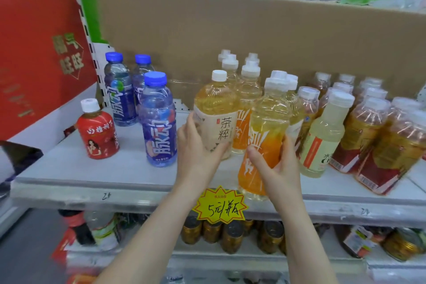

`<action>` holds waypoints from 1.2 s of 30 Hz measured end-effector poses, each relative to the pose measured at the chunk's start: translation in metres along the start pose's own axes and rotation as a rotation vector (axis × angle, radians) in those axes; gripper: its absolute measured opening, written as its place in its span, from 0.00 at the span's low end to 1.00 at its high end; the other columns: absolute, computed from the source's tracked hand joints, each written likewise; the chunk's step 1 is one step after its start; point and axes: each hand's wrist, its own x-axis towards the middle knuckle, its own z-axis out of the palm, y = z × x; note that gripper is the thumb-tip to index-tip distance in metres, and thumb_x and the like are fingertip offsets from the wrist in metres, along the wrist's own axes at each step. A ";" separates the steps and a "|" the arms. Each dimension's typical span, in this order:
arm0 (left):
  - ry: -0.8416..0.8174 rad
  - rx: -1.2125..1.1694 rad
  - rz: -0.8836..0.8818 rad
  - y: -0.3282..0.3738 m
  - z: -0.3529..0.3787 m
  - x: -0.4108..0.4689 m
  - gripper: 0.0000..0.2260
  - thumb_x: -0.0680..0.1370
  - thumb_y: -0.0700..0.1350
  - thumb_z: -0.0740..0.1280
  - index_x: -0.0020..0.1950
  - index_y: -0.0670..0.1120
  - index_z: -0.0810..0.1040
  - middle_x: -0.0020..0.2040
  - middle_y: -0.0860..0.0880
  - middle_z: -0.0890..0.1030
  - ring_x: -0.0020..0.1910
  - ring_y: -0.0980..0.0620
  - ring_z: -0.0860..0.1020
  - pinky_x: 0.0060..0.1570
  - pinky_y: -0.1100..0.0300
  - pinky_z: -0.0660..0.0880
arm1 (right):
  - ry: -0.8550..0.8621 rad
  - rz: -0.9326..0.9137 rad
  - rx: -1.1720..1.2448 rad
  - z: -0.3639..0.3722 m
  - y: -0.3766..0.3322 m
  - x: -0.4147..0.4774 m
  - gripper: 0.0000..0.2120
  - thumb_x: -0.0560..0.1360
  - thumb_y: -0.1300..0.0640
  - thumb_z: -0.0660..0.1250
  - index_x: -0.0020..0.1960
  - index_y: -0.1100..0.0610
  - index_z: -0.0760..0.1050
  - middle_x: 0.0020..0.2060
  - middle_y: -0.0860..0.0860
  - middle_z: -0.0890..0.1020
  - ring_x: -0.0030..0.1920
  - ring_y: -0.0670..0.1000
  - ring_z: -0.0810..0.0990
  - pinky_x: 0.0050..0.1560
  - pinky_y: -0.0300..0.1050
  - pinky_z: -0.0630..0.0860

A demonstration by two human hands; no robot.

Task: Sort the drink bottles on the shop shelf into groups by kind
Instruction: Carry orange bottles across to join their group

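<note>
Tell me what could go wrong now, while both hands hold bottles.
The orange-labelled clear plastic bottle in the right hand is tilted at the front edge of the grey shelf; it may slip off. The left hand, gripping the cream-labelled yellow tea bottle, might bump the blue-capped bottle close beside it.

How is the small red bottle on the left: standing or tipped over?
Standing: the red bottle rests base-down on the shelf, white cap on top.
</note>
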 end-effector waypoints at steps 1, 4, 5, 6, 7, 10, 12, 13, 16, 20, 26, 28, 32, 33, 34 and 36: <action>-0.018 0.005 -0.024 -0.003 0.000 0.007 0.48 0.68 0.56 0.78 0.79 0.52 0.53 0.75 0.48 0.63 0.74 0.49 0.64 0.72 0.47 0.66 | -0.002 0.005 0.004 0.000 0.001 0.000 0.37 0.67 0.37 0.72 0.72 0.47 0.67 0.62 0.43 0.80 0.61 0.43 0.80 0.63 0.56 0.78; -0.104 -0.090 -0.066 -0.007 0.001 0.029 0.50 0.61 0.59 0.79 0.77 0.56 0.57 0.73 0.52 0.71 0.70 0.51 0.71 0.68 0.45 0.72 | 0.005 0.007 0.012 -0.003 0.000 0.000 0.36 0.67 0.37 0.73 0.72 0.47 0.67 0.61 0.42 0.80 0.61 0.43 0.80 0.63 0.56 0.78; -0.125 -0.120 -0.078 -0.009 0.002 0.034 0.47 0.61 0.57 0.80 0.75 0.56 0.59 0.70 0.53 0.74 0.68 0.51 0.74 0.65 0.46 0.74 | 0.008 0.007 0.008 -0.004 0.000 -0.001 0.35 0.68 0.38 0.73 0.71 0.47 0.67 0.61 0.42 0.80 0.60 0.43 0.80 0.63 0.55 0.78; -0.140 -0.141 -0.088 -0.011 0.002 0.037 0.44 0.63 0.53 0.81 0.74 0.55 0.61 0.68 0.53 0.75 0.66 0.51 0.75 0.63 0.46 0.76 | 0.009 0.012 0.004 -0.007 -0.001 -0.001 0.33 0.70 0.40 0.74 0.71 0.47 0.67 0.60 0.42 0.81 0.60 0.42 0.81 0.63 0.55 0.78; -0.144 -0.158 -0.097 -0.013 0.002 0.040 0.42 0.64 0.50 0.81 0.73 0.53 0.62 0.68 0.52 0.76 0.66 0.50 0.76 0.62 0.47 0.76 | 0.008 0.017 0.002 -0.009 -0.002 -0.001 0.30 0.72 0.44 0.75 0.69 0.47 0.68 0.59 0.42 0.81 0.58 0.41 0.81 0.62 0.54 0.79; -0.091 -0.216 -0.089 -0.019 0.000 0.037 0.40 0.65 0.48 0.82 0.71 0.50 0.66 0.66 0.51 0.77 0.64 0.50 0.76 0.61 0.47 0.78 | 0.008 0.023 0.005 -0.014 -0.006 -0.001 0.26 0.75 0.51 0.74 0.69 0.47 0.67 0.59 0.40 0.80 0.57 0.38 0.80 0.63 0.51 0.79; -0.042 -0.261 -0.066 -0.017 -0.007 0.026 0.38 0.62 0.55 0.81 0.68 0.50 0.69 0.63 0.51 0.79 0.61 0.51 0.78 0.58 0.45 0.79 | 0.026 0.016 0.002 -0.015 -0.010 -0.003 0.29 0.75 0.49 0.74 0.71 0.47 0.66 0.61 0.41 0.79 0.60 0.39 0.79 0.64 0.51 0.78; -0.034 -0.309 -0.057 -0.014 -0.011 0.019 0.38 0.61 0.59 0.79 0.66 0.50 0.71 0.61 0.51 0.80 0.59 0.51 0.80 0.56 0.45 0.80 | 0.044 0.023 0.004 -0.016 -0.011 -0.004 0.28 0.75 0.48 0.74 0.71 0.46 0.66 0.61 0.41 0.79 0.60 0.40 0.79 0.64 0.53 0.78; -0.079 -0.559 -0.050 -0.001 -0.028 -0.002 0.32 0.61 0.59 0.77 0.62 0.50 0.74 0.56 0.51 0.84 0.54 0.50 0.83 0.52 0.47 0.82 | 0.118 0.058 0.039 -0.022 -0.015 -0.016 0.30 0.72 0.43 0.74 0.70 0.47 0.68 0.60 0.44 0.81 0.60 0.44 0.81 0.63 0.58 0.78; -0.232 -0.756 -0.127 0.013 -0.046 -0.028 0.27 0.65 0.52 0.78 0.61 0.48 0.76 0.54 0.48 0.86 0.51 0.46 0.85 0.47 0.48 0.83 | 0.206 0.092 0.078 -0.036 -0.023 -0.036 0.32 0.71 0.38 0.71 0.71 0.48 0.69 0.62 0.47 0.81 0.63 0.49 0.80 0.63 0.61 0.77; -0.378 -0.862 -0.271 0.015 -0.029 -0.076 0.25 0.69 0.48 0.74 0.65 0.44 0.75 0.54 0.45 0.86 0.50 0.45 0.85 0.42 0.52 0.82 | 0.296 0.204 0.092 -0.070 -0.014 -0.071 0.21 0.72 0.39 0.71 0.62 0.43 0.74 0.56 0.48 0.84 0.57 0.53 0.84 0.58 0.63 0.80; -0.419 -0.854 -0.278 0.018 -0.017 -0.090 0.23 0.68 0.47 0.74 0.62 0.46 0.76 0.54 0.46 0.86 0.49 0.46 0.86 0.41 0.52 0.82 | 0.315 0.226 0.085 -0.086 -0.008 -0.083 0.21 0.72 0.39 0.71 0.62 0.44 0.73 0.55 0.48 0.84 0.56 0.52 0.84 0.58 0.63 0.80; -0.493 -0.825 -0.260 0.032 0.016 -0.117 0.26 0.67 0.50 0.77 0.62 0.47 0.76 0.56 0.45 0.85 0.51 0.44 0.85 0.46 0.48 0.82 | 0.365 0.274 0.073 -0.126 0.007 -0.101 0.23 0.70 0.36 0.71 0.61 0.45 0.74 0.54 0.48 0.84 0.55 0.51 0.84 0.58 0.61 0.80; -0.508 -0.824 -0.258 0.038 0.027 -0.124 0.27 0.66 0.51 0.77 0.63 0.46 0.76 0.56 0.45 0.85 0.51 0.44 0.85 0.45 0.49 0.82 | 0.375 0.283 0.064 -0.138 0.011 -0.104 0.24 0.69 0.35 0.71 0.60 0.45 0.74 0.54 0.48 0.84 0.54 0.51 0.84 0.58 0.61 0.80; -0.520 -0.819 -0.259 0.044 0.040 -0.132 0.27 0.66 0.50 0.77 0.63 0.45 0.76 0.55 0.45 0.85 0.51 0.44 0.85 0.44 0.50 0.81 | 0.382 0.290 0.062 -0.151 0.015 -0.107 0.24 0.69 0.34 0.71 0.59 0.45 0.74 0.53 0.48 0.84 0.54 0.51 0.84 0.58 0.61 0.80; -0.555 -0.821 -0.261 0.057 0.069 -0.150 0.27 0.67 0.49 0.77 0.64 0.44 0.76 0.55 0.44 0.85 0.50 0.44 0.85 0.43 0.51 0.81 | 0.395 0.291 0.058 -0.183 0.023 -0.112 0.23 0.68 0.35 0.71 0.58 0.43 0.74 0.54 0.48 0.84 0.54 0.50 0.85 0.57 0.61 0.81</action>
